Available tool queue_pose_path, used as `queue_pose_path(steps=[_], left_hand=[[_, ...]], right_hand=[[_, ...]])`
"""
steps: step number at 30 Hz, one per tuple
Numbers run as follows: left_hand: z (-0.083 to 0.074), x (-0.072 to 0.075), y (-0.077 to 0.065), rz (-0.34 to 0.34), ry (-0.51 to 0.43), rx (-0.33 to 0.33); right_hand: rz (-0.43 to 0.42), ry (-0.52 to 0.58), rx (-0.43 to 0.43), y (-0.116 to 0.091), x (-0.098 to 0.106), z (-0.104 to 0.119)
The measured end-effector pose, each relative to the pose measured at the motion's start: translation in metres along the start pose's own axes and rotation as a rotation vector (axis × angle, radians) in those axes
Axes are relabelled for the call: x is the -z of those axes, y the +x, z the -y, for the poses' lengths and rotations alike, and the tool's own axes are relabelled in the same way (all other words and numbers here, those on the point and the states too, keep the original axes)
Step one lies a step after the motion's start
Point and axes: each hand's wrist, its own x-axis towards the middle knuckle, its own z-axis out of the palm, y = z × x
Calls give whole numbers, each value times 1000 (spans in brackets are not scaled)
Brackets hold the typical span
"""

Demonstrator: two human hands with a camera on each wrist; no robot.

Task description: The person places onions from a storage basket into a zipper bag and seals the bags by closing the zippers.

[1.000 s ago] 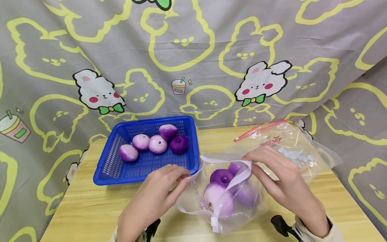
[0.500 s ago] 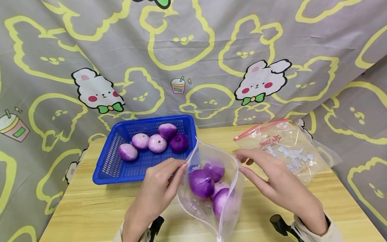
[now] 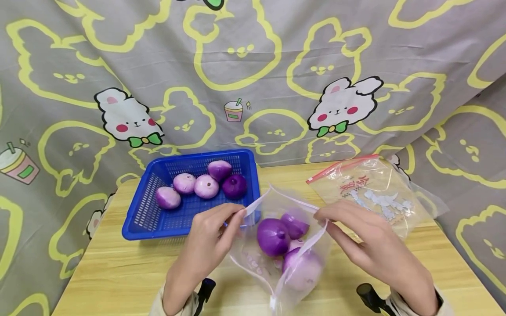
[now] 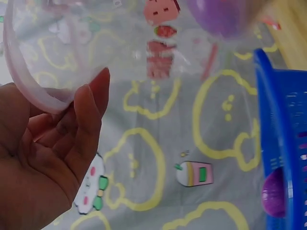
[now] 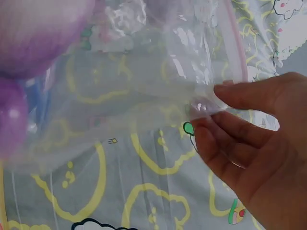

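A clear zip bag (image 3: 247,259) with a pale zip edge hangs between both hands, its mouth spread toward the head camera. Several purple onions (image 3: 273,237) lie inside it. My left hand (image 3: 207,245) pinches the bag's left rim between thumb and fingers; the left wrist view shows the pale zip strip (image 4: 33,91) in that pinch. On the other side, my right hand (image 3: 375,245) pinches the opposite rim, and the right wrist view has the thumb and fingertips (image 5: 225,96) on the clear film. A white slider (image 3: 272,302) sits at the near corner of the zip.
At the left stands a blue plastic basket (image 3: 134,219) holding several purple-and-white onions (image 3: 206,186). A second zip bag (image 3: 356,175) with a red zip lies flat at the back right of the wooden table (image 3: 118,276). A patterned grey cloth (image 3: 272,26) hangs behind.
The bag's mouth has been pulled wider and its far rim raised, and the onions inside have shifted. The right hand moved left, then back right. The basket has stayed in place.
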Motion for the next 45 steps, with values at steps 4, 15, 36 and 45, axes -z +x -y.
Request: queue_pose_path(steps=[4,15,36,45], left_hand=[[10,-6,0,58,10,52],[32,-8,0,123,19,192],[115,-18,1,-17,245,217],[138,-23,13,51,339,194]], right_hand=[[-73,-3,33,1,5,0],[-40,-108,-42,-4,13,-5],[-6,-175,-93,-11,14,-15],[22,-179,-130,-13,18,-15]])
